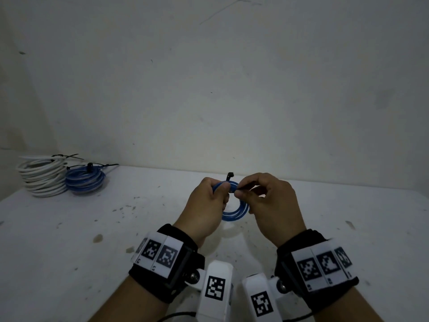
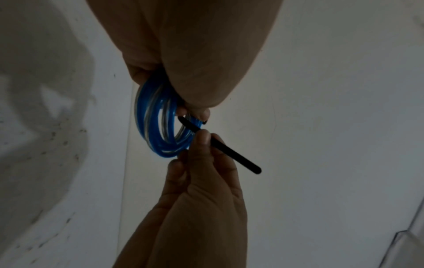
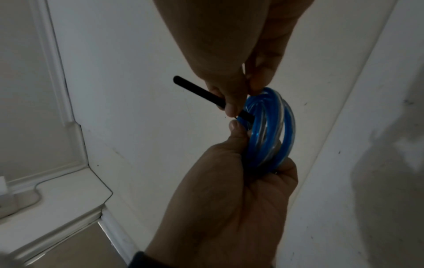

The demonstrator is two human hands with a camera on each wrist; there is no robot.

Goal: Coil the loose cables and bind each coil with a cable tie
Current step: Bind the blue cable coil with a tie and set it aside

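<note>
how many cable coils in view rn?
3. A white coil at the table's far left, a bound blue coil right beside it, and a smaller blue coil held up between the left hand and right hand. None visibly hidden.

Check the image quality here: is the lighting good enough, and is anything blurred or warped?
Head view: dim, but the blue cable coil and black cable tie read clearly; the table edge bows from the wide lens. Left wrist view: dark, hand shadow on the table. Right wrist view: dim, soft shadow at right.
</note>
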